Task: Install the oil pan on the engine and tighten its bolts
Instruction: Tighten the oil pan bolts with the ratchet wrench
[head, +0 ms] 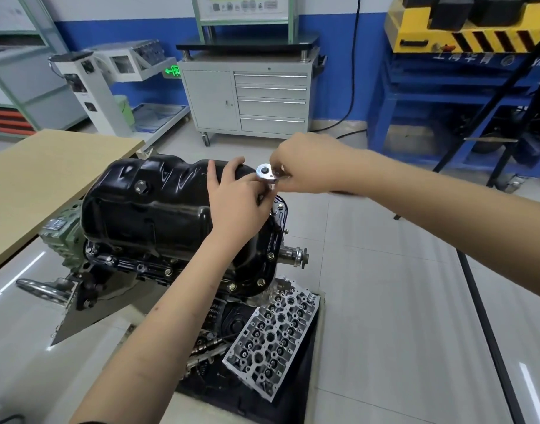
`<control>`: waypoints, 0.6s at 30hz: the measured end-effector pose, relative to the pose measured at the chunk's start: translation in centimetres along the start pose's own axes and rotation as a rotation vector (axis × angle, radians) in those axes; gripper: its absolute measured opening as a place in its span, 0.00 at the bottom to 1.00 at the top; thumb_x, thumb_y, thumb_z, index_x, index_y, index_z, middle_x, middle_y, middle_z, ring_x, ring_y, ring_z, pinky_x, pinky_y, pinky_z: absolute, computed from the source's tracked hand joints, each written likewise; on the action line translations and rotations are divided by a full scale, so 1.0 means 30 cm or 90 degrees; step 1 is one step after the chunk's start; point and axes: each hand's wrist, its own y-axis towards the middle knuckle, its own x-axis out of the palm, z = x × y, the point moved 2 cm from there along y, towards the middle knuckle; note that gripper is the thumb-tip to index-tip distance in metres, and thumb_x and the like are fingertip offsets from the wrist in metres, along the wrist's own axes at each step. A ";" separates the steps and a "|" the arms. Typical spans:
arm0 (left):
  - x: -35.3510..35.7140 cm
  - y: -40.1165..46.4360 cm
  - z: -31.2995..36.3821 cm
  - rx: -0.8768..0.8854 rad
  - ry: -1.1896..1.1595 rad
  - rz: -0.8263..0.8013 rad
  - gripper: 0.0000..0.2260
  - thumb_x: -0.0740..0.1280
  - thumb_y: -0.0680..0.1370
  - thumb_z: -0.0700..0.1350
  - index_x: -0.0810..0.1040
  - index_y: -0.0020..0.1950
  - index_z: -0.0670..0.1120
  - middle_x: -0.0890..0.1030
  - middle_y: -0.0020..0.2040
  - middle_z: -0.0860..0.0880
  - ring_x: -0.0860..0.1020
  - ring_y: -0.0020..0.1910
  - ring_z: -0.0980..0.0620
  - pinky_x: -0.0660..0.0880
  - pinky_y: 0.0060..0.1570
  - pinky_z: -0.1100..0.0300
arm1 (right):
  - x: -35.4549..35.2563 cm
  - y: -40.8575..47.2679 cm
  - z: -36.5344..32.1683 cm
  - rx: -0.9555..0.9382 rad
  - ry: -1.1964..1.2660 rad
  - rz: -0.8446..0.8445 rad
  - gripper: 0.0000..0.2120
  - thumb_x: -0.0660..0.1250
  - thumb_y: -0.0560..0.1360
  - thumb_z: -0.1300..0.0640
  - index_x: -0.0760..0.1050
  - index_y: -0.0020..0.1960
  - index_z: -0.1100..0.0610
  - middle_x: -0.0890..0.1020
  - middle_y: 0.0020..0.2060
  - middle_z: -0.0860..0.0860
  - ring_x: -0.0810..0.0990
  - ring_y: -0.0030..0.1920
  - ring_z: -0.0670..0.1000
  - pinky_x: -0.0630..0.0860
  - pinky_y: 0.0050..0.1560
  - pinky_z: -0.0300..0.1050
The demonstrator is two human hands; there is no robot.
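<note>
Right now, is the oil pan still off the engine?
No, the black oil pan sits on the engine, with bolts visible in its flange.
</note>
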 end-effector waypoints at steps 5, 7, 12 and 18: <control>-0.022 -0.004 0.013 0.008 -0.027 -0.043 0.10 0.65 0.76 0.46 0.82 0.47 0.41 0.81 0.54 0.49 0.64 0.69 0.45 0.42 0.71 0.49 | -0.022 0.006 0.042 -0.068 0.070 -0.039 0.10 0.64 0.74 0.60 0.76 0.55 0.60 0.75 0.38 0.51 0.69 0.40 0.52 0.61 0.37 0.43; -0.050 -0.051 0.023 -0.003 -0.139 0.023 0.10 0.67 0.74 0.42 0.81 0.51 0.38 0.79 0.56 0.45 0.68 0.66 0.43 0.55 0.70 0.53 | -0.014 0.011 0.043 -0.095 0.091 -0.045 0.09 0.64 0.74 0.63 0.77 0.53 0.61 0.77 0.39 0.54 0.72 0.41 0.55 0.62 0.38 0.44; -0.102 -0.203 0.018 -0.234 -0.390 0.153 0.07 0.67 0.74 0.39 0.80 0.51 0.43 0.79 0.45 0.53 0.77 0.46 0.57 0.72 0.49 0.67 | 0.027 0.008 0.049 -0.109 0.106 -0.048 0.12 0.62 0.74 0.58 0.72 0.58 0.56 0.77 0.42 0.50 0.73 0.44 0.54 0.67 0.43 0.45; -0.100 -0.223 -0.011 -0.343 -0.489 0.104 0.05 0.66 0.75 0.39 0.79 0.46 0.48 0.79 0.40 0.55 0.75 0.37 0.65 0.70 0.40 0.76 | 0.082 0.012 0.034 -0.038 0.028 0.060 0.13 0.58 0.77 0.45 0.68 0.53 0.54 0.77 0.40 0.48 0.74 0.44 0.56 0.62 0.38 0.44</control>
